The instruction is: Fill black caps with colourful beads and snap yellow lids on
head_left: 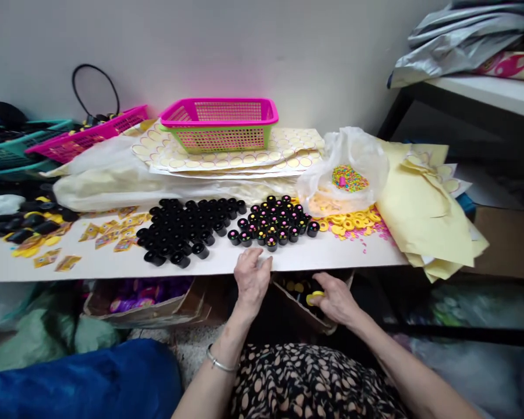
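My left hand (252,279) is at the table's front edge, fingers loosely bent and apart, with nothing visible in it. Just beyond it stands a group of small black cups (271,242) with pink, yellow and other coloured bits inside. To their left is a larger group of black cups (179,227) without coloured bits showing. Below the table edge, my right hand (337,299) is over a cardboard box (303,308) of black and yellow pieces. A round yellow cap (315,297) is at its fingertips; what lies under the cap is hidden.
Yellow rings (351,220) and pink bits spill beside a plastic bag (367,157) of coloured beads (349,178). Small orange packets (109,233) lie left. Pink and green baskets (220,122) rest on printed sheets (288,142). Below is a box of purple packs (137,295).
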Motion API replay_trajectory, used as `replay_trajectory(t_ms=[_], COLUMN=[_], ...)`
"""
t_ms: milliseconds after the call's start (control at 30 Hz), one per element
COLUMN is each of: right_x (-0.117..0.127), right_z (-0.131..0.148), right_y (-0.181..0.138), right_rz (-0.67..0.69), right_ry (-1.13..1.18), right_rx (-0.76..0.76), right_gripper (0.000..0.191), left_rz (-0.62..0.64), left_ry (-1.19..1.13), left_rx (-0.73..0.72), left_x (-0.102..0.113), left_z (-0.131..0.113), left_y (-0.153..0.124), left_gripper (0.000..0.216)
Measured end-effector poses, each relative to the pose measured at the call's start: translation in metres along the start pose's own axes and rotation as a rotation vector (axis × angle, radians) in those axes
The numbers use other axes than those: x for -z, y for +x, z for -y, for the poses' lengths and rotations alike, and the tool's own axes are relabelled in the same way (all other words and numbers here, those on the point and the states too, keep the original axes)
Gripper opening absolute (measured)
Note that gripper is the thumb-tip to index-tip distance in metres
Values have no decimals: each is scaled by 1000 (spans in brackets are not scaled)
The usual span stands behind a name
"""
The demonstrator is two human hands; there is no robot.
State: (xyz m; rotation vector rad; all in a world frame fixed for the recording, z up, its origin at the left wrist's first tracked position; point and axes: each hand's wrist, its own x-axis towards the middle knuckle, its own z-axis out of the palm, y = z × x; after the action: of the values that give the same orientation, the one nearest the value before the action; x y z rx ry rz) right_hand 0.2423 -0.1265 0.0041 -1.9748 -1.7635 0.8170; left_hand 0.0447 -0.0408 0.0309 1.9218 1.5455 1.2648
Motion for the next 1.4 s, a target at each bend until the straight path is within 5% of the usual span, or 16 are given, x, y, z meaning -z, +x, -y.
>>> replay_trajectory(t_ms=[200, 300, 367, 433, 567, 667, 900, 1100, 1267, 1400], right_x=[-17, -7, 11, 35, 80, 96, 101, 104, 108, 91], right_z=[2, 4, 6, 5, -11, -25, -20, -21, -29, -16], right_y=[5, 0, -2, 4, 38, 67, 90, 98, 88, 68], right_rz=[147, 166, 134, -33, -611, -722, -649, -566, -722, -759], right_ry=[-224, -287, -188, -37, -65, -141, -360, -462, -223, 383], right_rx=[-71, -9, 35, 43, -88, -212, -148, -107, 77, 116], right_gripper=[43, 47, 27, 14, 17, 19, 27, 12, 15, 26], left_rz=[-32, -56, -67, -77, 14, 147, 264, 275, 322, 357], left_ry=[236, 289, 280, 245, 97, 16, -41, -66, -129, -159], left_rx=[48, 61, 59, 62, 22, -53, -133, -85, 5, 35], left_x=[-26, -32, -34, -35, -38, -44, -65, -70, -69, -68], left_z=[-5, -10, -11, -10, -16, -27, -36, -34, -35, -36], left_y=[17, 23, 24, 22, 10, 2, 7, 8, 10, 10], left_gripper=[27, 25, 23, 20, 19, 15, 15, 17, 17, 16])
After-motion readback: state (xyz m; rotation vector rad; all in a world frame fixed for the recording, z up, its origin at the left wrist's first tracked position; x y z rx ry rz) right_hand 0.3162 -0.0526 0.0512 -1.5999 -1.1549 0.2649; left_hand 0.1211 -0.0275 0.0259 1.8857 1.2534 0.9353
